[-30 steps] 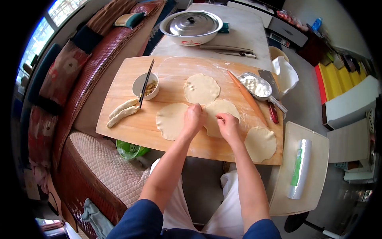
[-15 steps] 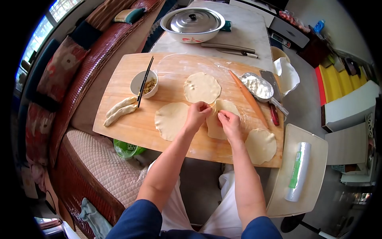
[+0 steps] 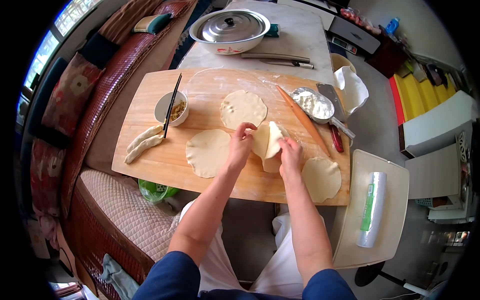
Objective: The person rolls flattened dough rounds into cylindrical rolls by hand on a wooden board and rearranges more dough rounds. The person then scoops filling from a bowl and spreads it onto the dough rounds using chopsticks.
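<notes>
A thin dough sheet (image 3: pixel 273 142) is lifted off the wooden board, its middle raised into a fold. My right hand (image 3: pixel 290 156) pinches its right side. At the left edge of the same sheet, my left hand (image 3: pixel 240 146) has thumb and fingertips closed on the dough. Flat dough rounds lie around my hands: one beyond them (image 3: pixel 243 109), another to the left (image 3: pixel 207 152), and a third to the right (image 3: pixel 321 179). What lies under the lifted sheet is partly hidden.
The board (image 3: pixel 150 172) also carries a white bowl (image 3: pixel 162 107) of chopped filling with chopsticks (image 3: pixel 172 106) across it, long dough rolls (image 3: pixel 144 145), a rolling pin (image 3: pixel 302 119), a flour scoop (image 3: pixel 315 103) and a cleaver (image 3: pixel 337 137). A lidded basin (image 3: pixel 230 47) stands behind; plastic wrap (image 3: pixel 373 210) lies at right.
My hands have moved apart slightly, and the dough between them has risen into a taller fold. The whole view has shifted a little, moving everything leftward.
</notes>
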`<state>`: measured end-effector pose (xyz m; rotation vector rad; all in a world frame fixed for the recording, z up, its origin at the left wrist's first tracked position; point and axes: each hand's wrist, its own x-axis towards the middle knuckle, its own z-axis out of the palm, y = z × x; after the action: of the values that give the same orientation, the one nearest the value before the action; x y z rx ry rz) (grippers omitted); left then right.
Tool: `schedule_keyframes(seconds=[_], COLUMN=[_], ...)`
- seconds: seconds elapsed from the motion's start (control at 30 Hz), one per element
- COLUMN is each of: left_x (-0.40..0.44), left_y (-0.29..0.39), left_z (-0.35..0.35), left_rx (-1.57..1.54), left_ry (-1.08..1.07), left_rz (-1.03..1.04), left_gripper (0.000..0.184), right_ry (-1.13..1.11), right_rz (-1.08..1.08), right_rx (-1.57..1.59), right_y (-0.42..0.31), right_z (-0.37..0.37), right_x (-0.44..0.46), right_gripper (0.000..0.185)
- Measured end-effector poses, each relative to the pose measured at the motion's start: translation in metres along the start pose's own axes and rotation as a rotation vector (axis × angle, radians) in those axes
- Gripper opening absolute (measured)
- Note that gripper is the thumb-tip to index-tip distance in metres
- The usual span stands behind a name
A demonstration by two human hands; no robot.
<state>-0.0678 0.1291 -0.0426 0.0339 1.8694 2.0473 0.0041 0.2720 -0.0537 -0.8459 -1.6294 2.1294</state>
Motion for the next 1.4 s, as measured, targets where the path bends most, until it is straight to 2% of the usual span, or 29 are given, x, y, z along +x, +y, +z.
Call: schedule_keyframes(seconds=[0.1, 0.13, 0.17, 0.23, 0.27, 0.37, 0.43, 0.47, 0.57, 0.7, 0.77, 0.87, 0.97, 1.07, 1.23, 1.3, 1.37, 1.4], left_x=[-0.004, -0.006, -0.008, -0.005, -0.004, -0.009, -0.015, -0.018, -0.032, -0.040, -0.043, -0.048, -0.038, -0.019, 0.051, 0.076, 0.098, 0.112], left_y=[0.005, 0.008, 0.011, -0.001, -0.008, -0.006, -0.005, -0.004, 0.020, 0.033, 0.034, 0.021, 0.011, 0.039, 0.102, 0.123, 0.121, 0.106], left_z=[-0.010, -0.014, -0.017, -0.023, -0.025, -0.020, -0.022, -0.024, -0.027, -0.034, -0.036, -0.030, -0.024, -0.028, -0.051, -0.069, -0.091, -0.111], left_rx=[0.075, 0.133, 0.191, 0.239, 0.265, 0.045, 0.134, 0.178, 0.427, 0.414, 0.400, 0.562, 0.549, 0.512, 0.541, 0.656, 0.710, 0.850], left_ry=[0.021, 0.016, 0.011, 0.033, 0.045, 0.088, 0.034, 0.007, -0.061, -0.198, -0.207, -0.111, -0.084, -0.044, 0.156, 0.298, 0.376, 0.378], left_rz=[-0.024, -0.036, -0.049, 0.005, 0.032, -0.071, -0.027, -0.006, 0.031, -0.050, -0.118, 0.156, 0.397, 0.469, 0.708, 0.803, 0.848, 0.833], left_gripper=[0.029, 0.029, 0.029, 0.026, 0.025, 0.022, 0.022, 0.023, 0.025, 0.031, 0.028, 0.021, 0.019, 0.020, 0.021, 0.022, 0.020, 0.027], right_ry=[0.160, 0.150, 0.187, 0.088, 0.082, 0.031, -0.010, -0.038, 0.017, -0.013, -0.005, -0.002, -0.013, -0.052, -0.103, -0.088, -0.062, -0.035], right_rz=[0.100, 0.130, 0.114, 0.164, 0.144, 0.062, -0.028, -0.061, -0.371, -0.448, -0.330, -0.222, -0.178, -0.148, -0.219, -0.307, -0.443, -0.458], right_rx=[0.373, 0.415, 0.469, 0.610, 0.632, 0.705, 0.693, 0.796, 0.507, 0.360, 0.401, 0.422, 0.437, 0.449, 0.345, 0.295, 0.192, 0.047], right_y=[-0.013, -0.017, -0.019, -0.032, -0.035, -0.051, -0.060, -0.061, -0.098, -0.108, -0.090, -0.080, -0.080, -0.073, -0.074, -0.082, -0.097, -0.098], right_z=[-0.012, -0.023, -0.031, -0.054, -0.063, -0.075, -0.084, -0.091, -0.072, -0.060, -0.056, -0.047, -0.038, -0.037, -0.035, -0.032, -0.028, -0.031], right_x=[0.003, 0.009, 0.015, 0.020, 0.022, 0.023, 0.026, 0.029, 0.011, 0.005, 0.012, 0.015, 0.010, 0.015, 0.015, 0.015, 0.009, 0.009], right_gripper=[0.007, 0.005, 0.017, 0.027, 0.028, 0.031, 0.033, 0.033, 0.034, 0.031, 0.029, 0.028, 0.028, 0.028, 0.027, 0.027, 0.027, 0.027])
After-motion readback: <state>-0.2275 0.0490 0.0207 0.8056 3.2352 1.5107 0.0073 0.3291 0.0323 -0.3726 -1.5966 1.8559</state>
